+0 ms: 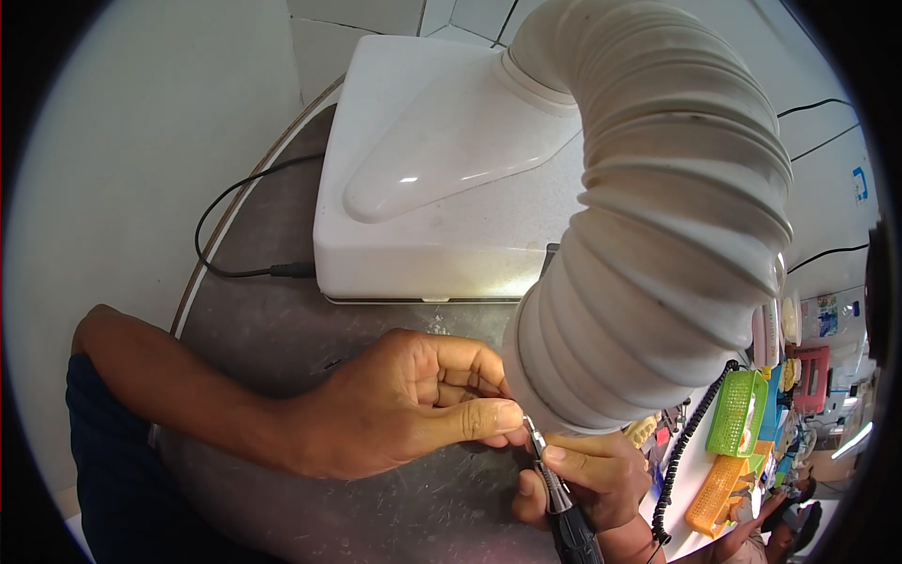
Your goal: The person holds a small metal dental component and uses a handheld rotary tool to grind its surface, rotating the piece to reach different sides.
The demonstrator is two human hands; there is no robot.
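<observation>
My right hand (pixel 601 475) grips a rotary handpiece (pixel 561 498), with a black lower body and a silver metal nose, pointing up and to the left. Its thin tip ends right by the thumb of my left hand (pixel 413 404). The left thumb and fingers are pinched together just below the mouth of a wide ribbed hose. What they hold, if anything, is too small or too covered to name. Part of my right hand lies behind the hose end.
A white machine housing (pixel 442 235) bears the ribbed hose (pixel 676 188), which arches over my hands. A black cable (pixel 211 249) runs from its left side. At the right are a coiled cord (pixel 675 470), a green basket (pixel 738 414), an orange basket (pixel 716 493) and another person (pixel 752 540).
</observation>
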